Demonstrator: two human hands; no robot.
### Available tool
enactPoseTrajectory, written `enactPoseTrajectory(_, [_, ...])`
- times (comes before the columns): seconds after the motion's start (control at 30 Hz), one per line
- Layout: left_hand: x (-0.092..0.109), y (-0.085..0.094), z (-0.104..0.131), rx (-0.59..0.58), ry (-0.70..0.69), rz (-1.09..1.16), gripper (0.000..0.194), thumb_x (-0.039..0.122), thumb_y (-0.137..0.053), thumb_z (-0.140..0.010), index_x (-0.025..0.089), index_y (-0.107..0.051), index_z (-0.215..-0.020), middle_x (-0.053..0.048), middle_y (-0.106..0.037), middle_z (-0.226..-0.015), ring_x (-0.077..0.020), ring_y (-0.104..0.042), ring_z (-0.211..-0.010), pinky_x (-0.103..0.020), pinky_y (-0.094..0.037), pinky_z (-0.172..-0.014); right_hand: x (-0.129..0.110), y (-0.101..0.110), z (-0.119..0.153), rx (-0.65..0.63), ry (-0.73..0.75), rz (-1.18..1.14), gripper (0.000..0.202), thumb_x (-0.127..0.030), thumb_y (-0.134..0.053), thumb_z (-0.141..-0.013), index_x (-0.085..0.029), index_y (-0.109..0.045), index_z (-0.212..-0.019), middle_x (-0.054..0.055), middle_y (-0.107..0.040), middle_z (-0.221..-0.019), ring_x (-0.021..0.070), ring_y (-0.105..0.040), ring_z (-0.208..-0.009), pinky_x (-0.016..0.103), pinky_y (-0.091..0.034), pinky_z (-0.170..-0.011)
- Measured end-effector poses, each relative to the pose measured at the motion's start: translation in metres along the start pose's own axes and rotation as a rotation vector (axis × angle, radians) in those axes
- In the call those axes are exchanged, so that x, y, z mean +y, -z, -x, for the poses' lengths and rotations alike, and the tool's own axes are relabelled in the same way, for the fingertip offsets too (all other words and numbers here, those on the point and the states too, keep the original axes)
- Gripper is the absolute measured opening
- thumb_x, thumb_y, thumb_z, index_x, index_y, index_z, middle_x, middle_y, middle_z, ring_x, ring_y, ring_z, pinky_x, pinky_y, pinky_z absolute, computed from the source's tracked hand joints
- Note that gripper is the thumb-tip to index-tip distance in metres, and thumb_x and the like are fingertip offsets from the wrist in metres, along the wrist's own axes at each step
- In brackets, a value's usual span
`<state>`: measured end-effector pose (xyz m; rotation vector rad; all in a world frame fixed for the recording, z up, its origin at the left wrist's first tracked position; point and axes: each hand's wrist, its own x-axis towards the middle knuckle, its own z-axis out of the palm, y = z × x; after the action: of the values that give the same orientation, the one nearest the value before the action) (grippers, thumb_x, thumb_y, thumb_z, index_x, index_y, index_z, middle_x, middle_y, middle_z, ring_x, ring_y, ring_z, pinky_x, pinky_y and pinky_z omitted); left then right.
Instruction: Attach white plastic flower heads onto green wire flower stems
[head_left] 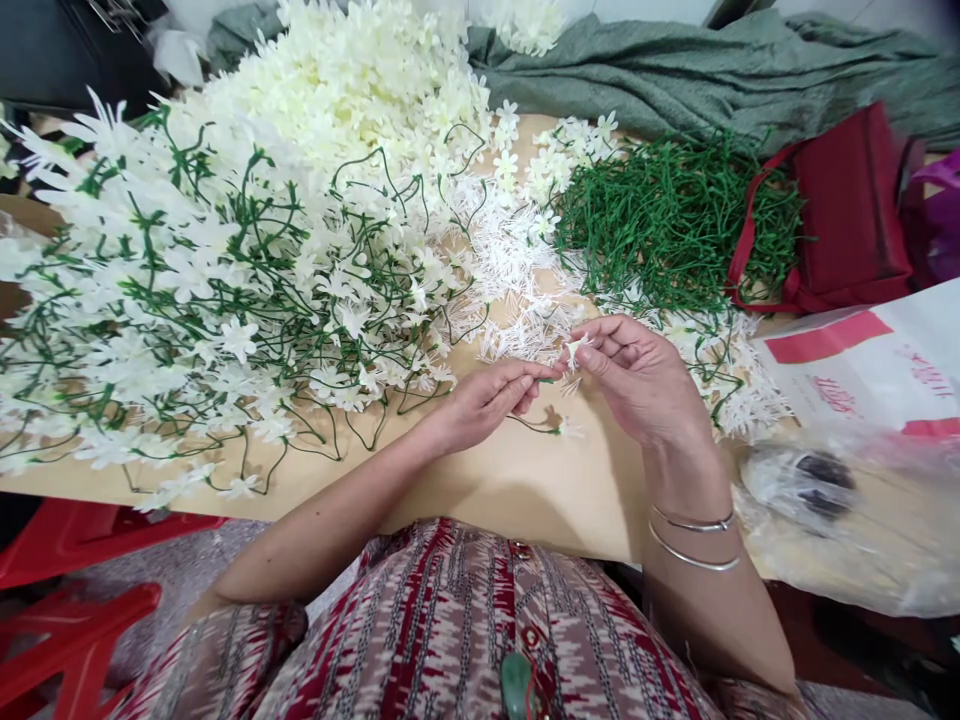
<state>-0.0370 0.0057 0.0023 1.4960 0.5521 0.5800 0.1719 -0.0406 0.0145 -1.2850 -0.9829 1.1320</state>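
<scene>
My left hand (495,398) is closed with its fingers pinched on a green plastic flower stem (546,380), most of which its fingers hide. Facing it, my right hand (634,375) pinches a small white artificial flower (577,349) between thumb and fingertips. The fingertips of both hands nearly meet at the flower. Below them a thin green stem with a white flower end (559,431) reaches out over the table. Just beyond the hands lie loose white stamens (517,300) in a scattered heap.
Assembled white flowers on green stems (247,270) pile up at left, with cream petals (360,90) behind. Bare green stems (667,220) lie at back right beside a red bag (855,210). A white printed bag (862,370) and clear plastic (885,510) cover the table's right side.
</scene>
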Motion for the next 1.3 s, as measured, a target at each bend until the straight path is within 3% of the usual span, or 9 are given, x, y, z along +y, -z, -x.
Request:
enactPoseTrajectory(0.2, [-0.013,0.000,-0.003,0.107,0.084,0.181,0.032,0.045,-0.077,-0.092,0.018,-0.078,-0.110,-0.005,-0.080,-0.089,-0.0140,-0.077,-0.080,-0.027,-0.064,-0.079,-0.002,0.010,-0.001,-0.097,-0.011,0.116,0.027,-0.048,-0.087,-0.078,-0.026,-0.075,-0.086,0.000,-0.073,-0.073,0.0173,-0.065,-0.064,0.032,-0.055,-0.061])
enactPoseTrajectory(0.47, [-0.008,0.000,-0.004,0.242,0.051,0.198,0.037,0.052,-0.082,-0.087,0.017,-0.077,-0.099,-0.004,-0.080,-0.087,-0.0142,-0.079,-0.078,-0.024,-0.065,-0.076,-0.006,0.008,0.001,-0.203,-0.066,0.095,0.026,-0.045,-0.087,-0.078,-0.024,-0.077,-0.087,-0.001,-0.069,-0.077,0.0141,-0.058,-0.069,0.028,-0.049,-0.064])
enactPoseTrajectory(0.67, [-0.005,-0.002,-0.005,0.241,0.043,0.220,0.041,0.056,-0.083,-0.085,0.017,-0.077,-0.097,-0.003,-0.080,-0.086,-0.0130,-0.078,-0.075,-0.022,-0.063,-0.073,-0.004,0.001,0.002,-0.218,-0.057,0.129,0.025,-0.047,-0.085,-0.078,-0.025,-0.076,-0.085,-0.002,-0.070,-0.075,0.0139,-0.057,-0.066,0.029,-0.049,-0.062])
enactPoseTrajectory(1.0, [-0.006,-0.005,-0.003,0.228,0.066,0.173,0.039,0.054,-0.081,-0.086,0.017,-0.076,-0.097,-0.003,-0.080,-0.084,-0.0134,-0.078,-0.077,-0.024,-0.064,-0.075,-0.008,-0.003,0.005,-0.205,-0.131,0.102,0.029,-0.052,-0.089,-0.075,-0.027,-0.076,-0.084,0.001,-0.073,-0.082,0.0172,-0.064,-0.076,0.034,-0.056,-0.075])
enactPoseTrajectory(1.3, [-0.005,-0.008,0.001,0.221,0.101,0.079,0.036,0.051,-0.073,-0.093,0.015,-0.071,-0.096,-0.004,-0.078,-0.083,-0.0131,-0.078,-0.075,-0.021,-0.061,-0.069,-0.009,-0.008,0.008,-0.182,-0.162,0.094,0.021,-0.043,-0.088,-0.075,-0.028,-0.076,-0.082,0.000,-0.075,-0.082,0.0177,-0.066,-0.078,0.035,-0.057,-0.078])
